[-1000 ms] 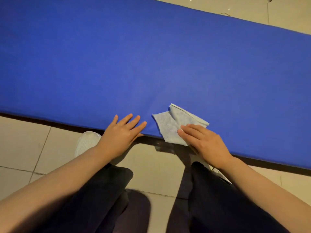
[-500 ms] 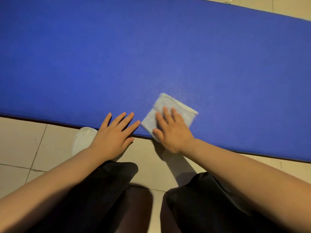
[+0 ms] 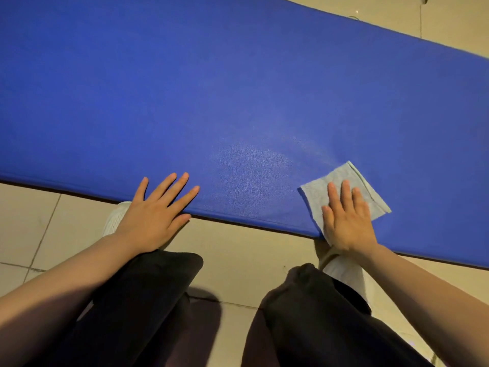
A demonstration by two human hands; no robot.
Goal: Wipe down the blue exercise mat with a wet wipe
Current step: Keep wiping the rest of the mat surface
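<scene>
Fingers [image 3: 344, 192] flat atop wet wipe [image 3: 341, 178]

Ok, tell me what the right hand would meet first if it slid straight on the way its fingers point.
Nothing but bare blue exercise mat: the right hand, flat on the wet wipe, points across it towards the far edge, and that way looks free.

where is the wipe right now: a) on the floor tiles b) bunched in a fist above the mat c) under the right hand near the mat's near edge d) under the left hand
c: the right hand presses flat on the wipe at the near edge of the mat.
</scene>
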